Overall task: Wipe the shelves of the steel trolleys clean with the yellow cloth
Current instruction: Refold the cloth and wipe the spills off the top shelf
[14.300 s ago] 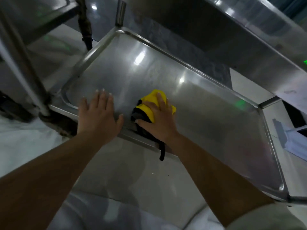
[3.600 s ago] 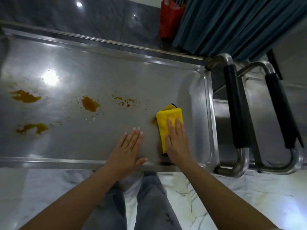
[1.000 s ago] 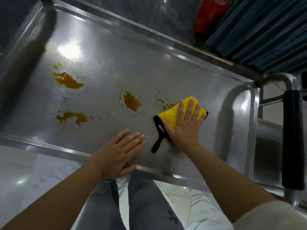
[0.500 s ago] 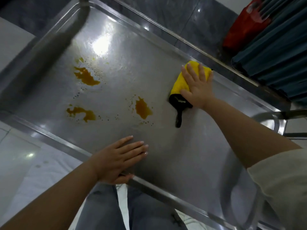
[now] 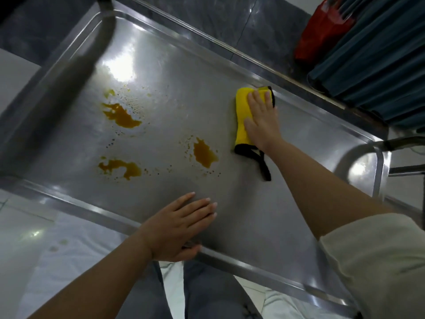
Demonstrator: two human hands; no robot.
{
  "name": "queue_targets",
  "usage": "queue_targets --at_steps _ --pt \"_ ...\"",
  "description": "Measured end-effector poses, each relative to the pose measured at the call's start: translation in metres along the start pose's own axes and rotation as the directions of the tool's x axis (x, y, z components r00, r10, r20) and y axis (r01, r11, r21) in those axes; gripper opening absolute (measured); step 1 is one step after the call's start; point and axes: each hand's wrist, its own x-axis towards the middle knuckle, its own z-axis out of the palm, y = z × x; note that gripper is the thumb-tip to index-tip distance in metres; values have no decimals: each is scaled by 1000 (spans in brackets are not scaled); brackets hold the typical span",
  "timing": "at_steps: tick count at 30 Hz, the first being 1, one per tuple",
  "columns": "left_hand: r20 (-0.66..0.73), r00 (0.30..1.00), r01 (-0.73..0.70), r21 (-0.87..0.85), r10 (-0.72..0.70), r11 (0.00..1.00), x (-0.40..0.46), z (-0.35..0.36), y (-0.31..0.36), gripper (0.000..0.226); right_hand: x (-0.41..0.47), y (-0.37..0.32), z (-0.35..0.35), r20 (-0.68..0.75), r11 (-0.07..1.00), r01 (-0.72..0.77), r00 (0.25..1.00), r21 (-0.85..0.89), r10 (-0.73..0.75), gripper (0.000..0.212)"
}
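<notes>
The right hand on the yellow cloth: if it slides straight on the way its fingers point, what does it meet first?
Most likely the raised far rim of the steel shelf, close beyond the fingertips of the right hand pressing the yellow cloth.

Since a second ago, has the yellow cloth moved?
Yes. The yellow cloth slid away from the nearest orange stain toward the shelf's far rim, under the right hand.
</notes>
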Motion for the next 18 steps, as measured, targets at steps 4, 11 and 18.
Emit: queue_targets --at_steps 4,11,18 --pt "12 1000 -11 5 11 1000 2 -1 0 71 -37 -12 7 -12 973 189 982 133 -189 64" --pt "-97 995 -5 36 8 999 -1 -3 1 61 -116 -52 41 -67 949 111 993 295 -96 84" --pt "-283 944 159 -71 -172 985 -45 -24 -39 38 -176 -93 71 -111 861 -142 969 488 222 77"
